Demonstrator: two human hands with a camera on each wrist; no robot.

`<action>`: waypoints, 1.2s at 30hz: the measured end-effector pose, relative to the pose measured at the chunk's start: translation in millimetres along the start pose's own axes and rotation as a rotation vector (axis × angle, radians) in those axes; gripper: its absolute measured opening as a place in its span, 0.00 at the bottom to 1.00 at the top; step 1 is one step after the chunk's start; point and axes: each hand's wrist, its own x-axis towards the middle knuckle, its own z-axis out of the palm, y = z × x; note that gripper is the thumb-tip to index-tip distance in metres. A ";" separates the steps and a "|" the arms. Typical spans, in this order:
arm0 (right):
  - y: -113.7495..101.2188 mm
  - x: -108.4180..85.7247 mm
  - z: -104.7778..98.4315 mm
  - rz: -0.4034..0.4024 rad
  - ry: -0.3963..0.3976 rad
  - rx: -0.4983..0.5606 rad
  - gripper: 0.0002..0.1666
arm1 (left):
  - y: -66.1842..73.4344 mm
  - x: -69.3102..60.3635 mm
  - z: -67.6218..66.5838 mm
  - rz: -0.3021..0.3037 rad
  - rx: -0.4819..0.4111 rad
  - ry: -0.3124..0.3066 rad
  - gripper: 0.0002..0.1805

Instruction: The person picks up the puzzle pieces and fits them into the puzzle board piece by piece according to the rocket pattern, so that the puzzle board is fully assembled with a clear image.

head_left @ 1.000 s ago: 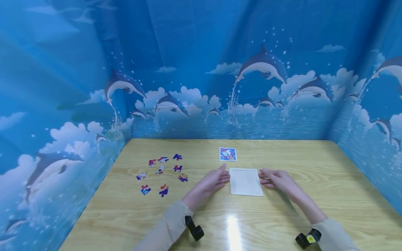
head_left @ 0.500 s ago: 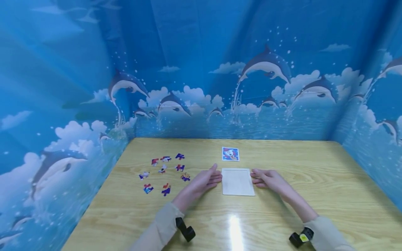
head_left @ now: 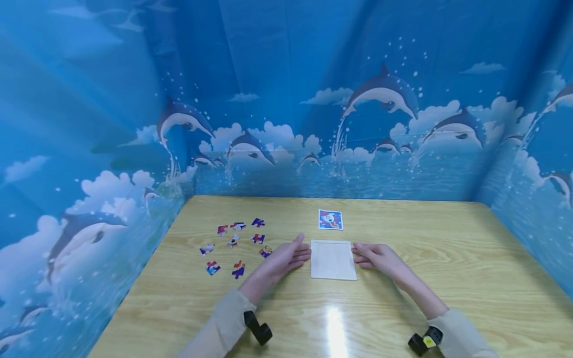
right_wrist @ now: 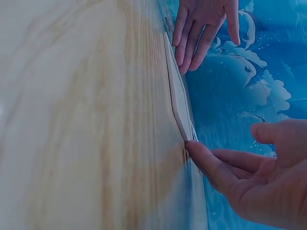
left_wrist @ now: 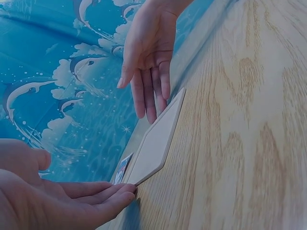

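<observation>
White tray (head_left: 333, 261) has slid left between left hand (head_left: 285, 258) and right hand (head_left: 379, 259), both straight-fingered, ungrasping. Uneven pushing could skew it.

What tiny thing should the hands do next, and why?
I'd guess the left hand should reach for the nearest puzzle piece. The pieces lie loose on the table on that hand's side, and none is in the white tray. The right hand is at the tray's other edge, so perhaps it could steady it.

Beige sleeves (head_left: 222, 318), black wrist cameras (head_left: 258, 328)
</observation>
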 end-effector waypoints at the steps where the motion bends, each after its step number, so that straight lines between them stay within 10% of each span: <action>1: -0.1 -0.1 0.2 0.001 -0.002 -0.002 0.32 | 0.2 -0.1 -0.6 0.000 0.000 0.000 0.39; 7: -2.5 -3.6 -1.3 -0.015 0.041 -0.087 0.31 | 2.7 -2.3 -6.2 0.025 0.031 0.004 0.38; 21: 0.6 -5.4 1.4 -0.335 0.085 -0.683 0.33 | 17.3 -4.2 -41.3 0.162 0.206 0.095 0.33; 36: 5.9 -9.4 6.2 -0.298 -0.096 -0.859 0.40 | 36.9 -14.9 -147.5 0.283 0.470 0.384 0.25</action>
